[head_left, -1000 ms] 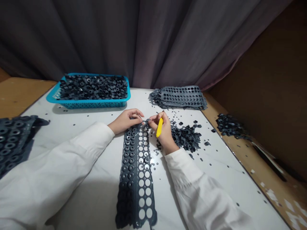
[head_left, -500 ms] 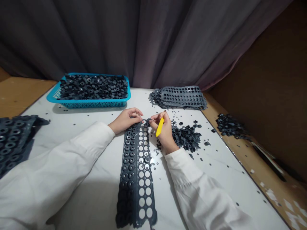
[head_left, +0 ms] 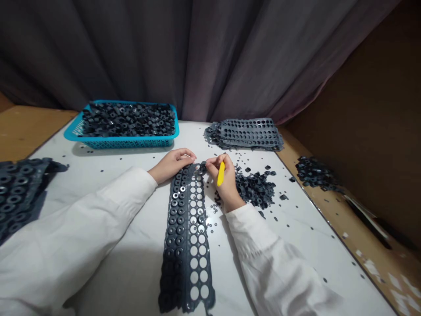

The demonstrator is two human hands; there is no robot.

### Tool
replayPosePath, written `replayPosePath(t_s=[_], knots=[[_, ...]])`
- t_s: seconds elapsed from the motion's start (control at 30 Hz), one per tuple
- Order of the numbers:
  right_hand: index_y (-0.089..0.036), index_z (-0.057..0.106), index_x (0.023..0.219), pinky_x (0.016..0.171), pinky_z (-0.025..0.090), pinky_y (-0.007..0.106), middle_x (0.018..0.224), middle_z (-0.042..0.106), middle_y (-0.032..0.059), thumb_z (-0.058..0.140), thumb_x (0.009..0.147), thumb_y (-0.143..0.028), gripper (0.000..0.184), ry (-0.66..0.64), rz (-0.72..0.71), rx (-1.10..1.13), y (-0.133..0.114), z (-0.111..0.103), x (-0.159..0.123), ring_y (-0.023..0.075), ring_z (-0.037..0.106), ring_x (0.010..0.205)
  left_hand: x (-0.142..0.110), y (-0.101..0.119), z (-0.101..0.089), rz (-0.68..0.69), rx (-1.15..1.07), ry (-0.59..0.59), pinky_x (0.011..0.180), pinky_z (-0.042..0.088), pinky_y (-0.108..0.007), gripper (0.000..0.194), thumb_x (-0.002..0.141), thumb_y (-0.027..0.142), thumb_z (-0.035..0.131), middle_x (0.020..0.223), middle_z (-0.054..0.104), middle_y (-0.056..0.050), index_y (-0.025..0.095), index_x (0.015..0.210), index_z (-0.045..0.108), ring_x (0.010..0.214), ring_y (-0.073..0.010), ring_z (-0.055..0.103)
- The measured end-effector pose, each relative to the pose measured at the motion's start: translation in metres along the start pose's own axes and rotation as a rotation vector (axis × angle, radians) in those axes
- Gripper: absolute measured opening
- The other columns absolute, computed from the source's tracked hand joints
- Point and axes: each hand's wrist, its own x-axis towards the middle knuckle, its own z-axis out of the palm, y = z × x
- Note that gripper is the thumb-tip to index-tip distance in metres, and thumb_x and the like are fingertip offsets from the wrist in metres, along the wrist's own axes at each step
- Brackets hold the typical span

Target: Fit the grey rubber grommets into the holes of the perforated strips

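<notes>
A long dark rubber sheet (head_left: pixel 187 219) lies lengthwise before me. Its left rows hold thick rings with small centre holes; most holes of its right rows are bare, showing white. At the far end, my left hand (head_left: pixel 173 165) pinches the sheet's left corner between thumb and fingers. My right hand (head_left: pixel 226 186) is closed around a slim yellow tool (head_left: pixel 220 174), whose working tip I cannot make out. Its thumb and forefinger meet at the far right corner of the sheet, by a small dark piece. Right of this hand lies a pile of loose black rubber pieces (head_left: pixel 258 188).
A blue basket (head_left: pixel 128 142) full of black rubber parts stands at the back left. Punched-out sheets (head_left: pixel 250 134) are stacked at the back right. More ring-filled sheets (head_left: pixel 16 193) lie at the left. Small black discs dot the white table (head_left: pixel 296 245); another heap (head_left: pixel 315 173) sits beyond its right edge.
The yellow tool has turned more upright in my right hand and shifted slightly right. The sheet's far end has lifted and bent a little. My left hand stays nearly in place.
</notes>
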Motion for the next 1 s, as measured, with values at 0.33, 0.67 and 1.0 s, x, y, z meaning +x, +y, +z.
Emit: replayPosePath(t_s=[0.33, 0.67, 1.0], knots=[[-0.023, 0.03, 0.073, 0.069, 0.041, 0.027, 0.07, 0.06, -0.0041, 0.062, 0.069, -0.022, 0.033, 0.084, -0.03, -0.045, 0.0, 0.0, 0.001, 0.011, 0.056, 0.066, -0.004, 0.002, -0.013, -0.003, -0.09, -0.149, 0.072, 0.044, -0.026, 0.035, 0.067, 0.03, 0.069, 0.088, 0.068, -0.004, 0.017, 0.097, 0.057, 0.08, -0.0157, 0.06], [-0.022, 0.044, 0.115, 0.083, 0.042, 0.034, 0.088, 0.065, 0.004, 0.026, 0.092, -0.042, 0.036, 0.034, -0.11, -0.163, -0.014, 0.003, -0.007, 0.0159, 0.059, 0.087, -0.005, 0.011, -0.024, -0.029, 0.081, -0.137, 0.073, 0.046, -0.031, 0.04, 0.068, 0.033, 0.069, 0.086, 0.069, -0.006, 0.015, 0.102, 0.056, 0.08, -0.0181, 0.063], [-0.021, 0.066, 0.096, 0.079, 0.048, 0.031, 0.08, 0.066, 0.0022, 0.05, 0.083, -0.033, 0.024, -0.141, -0.021, -0.33, -0.009, 0.01, -0.015, 0.0161, 0.062, 0.077, 0.0, 0.01, -0.043, 0.127, 0.542, -0.14, 0.078, 0.047, -0.033, 0.025, 0.07, 0.024, 0.061, 0.091, 0.069, -0.008, 0.013, 0.092, 0.061, 0.087, -0.0202, 0.063]])
